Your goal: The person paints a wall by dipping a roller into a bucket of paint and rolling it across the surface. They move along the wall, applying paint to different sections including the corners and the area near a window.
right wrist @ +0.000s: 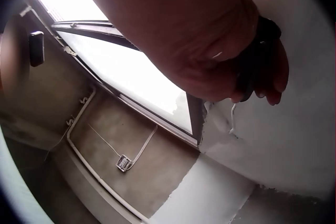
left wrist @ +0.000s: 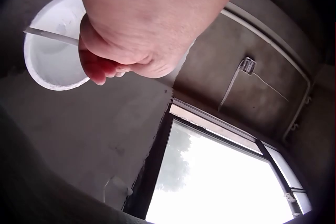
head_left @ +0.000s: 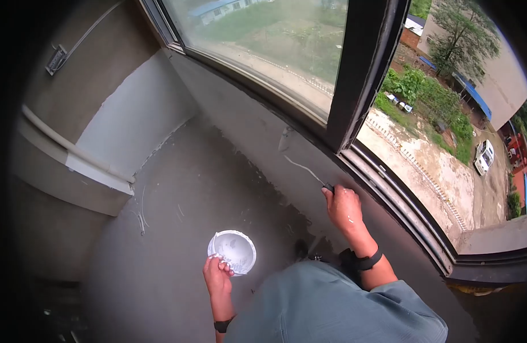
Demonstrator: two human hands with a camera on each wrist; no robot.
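Observation:
In the head view my left hand [head_left: 217,277] grips a white bucket [head_left: 253,251] at its near rim. White paint-like residue coats the bucket's inside. The left wrist view shows a pale strip, like the bucket's handle [left wrist: 52,36], running across its mouth into the curled fingers. My right hand [head_left: 344,208], held below the window, grips the black handle [right wrist: 254,61] of a tool like a small paint roller. A thin bent wire shaft [head_left: 300,166] leads from it to a pale end [head_left: 285,139] against the wall. White specks show on the right hand.
A dark window frame [head_left: 339,114] runs along the right, with its sill track [head_left: 400,200] beside my right arm. Light coating [head_left: 140,108] covers part of the wall at left, near a pipe [head_left: 74,146] and a socket box [head_left: 57,59]. Grey floor [head_left: 160,228] lies below the bucket.

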